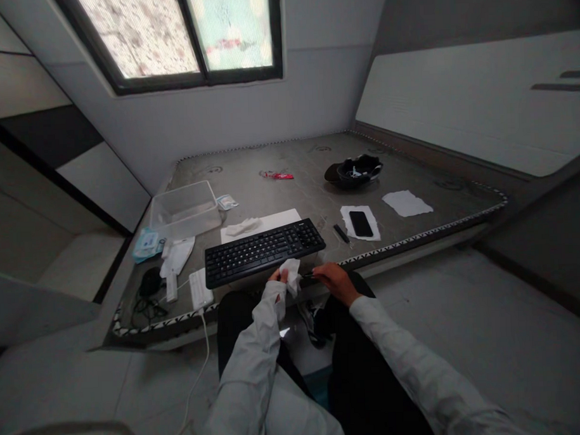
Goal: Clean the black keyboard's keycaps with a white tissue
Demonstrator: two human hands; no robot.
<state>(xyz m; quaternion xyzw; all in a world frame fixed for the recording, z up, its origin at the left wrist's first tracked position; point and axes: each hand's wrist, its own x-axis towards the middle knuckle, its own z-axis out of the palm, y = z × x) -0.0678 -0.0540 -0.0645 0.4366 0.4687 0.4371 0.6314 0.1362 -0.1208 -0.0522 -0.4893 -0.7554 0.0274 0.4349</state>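
Observation:
In front of my lap, my left hand pinches a crumpled white tissue. To its right, my right hand is closed on a thin dark object, its tip pointing at the tissue; its kind is too small to make out. Whether the tip touches the tissue I cannot tell. Just beyond both hands lies a black keyboard, slanted along the near edge. Part of it rests over a white sheet, on which another folded tissue lies.
A black phone lies on white paper, beside a small black stick. Farther back are a cap and a red item. At left stand a clear plastic box, a blue packet, a mouse and a white power strip.

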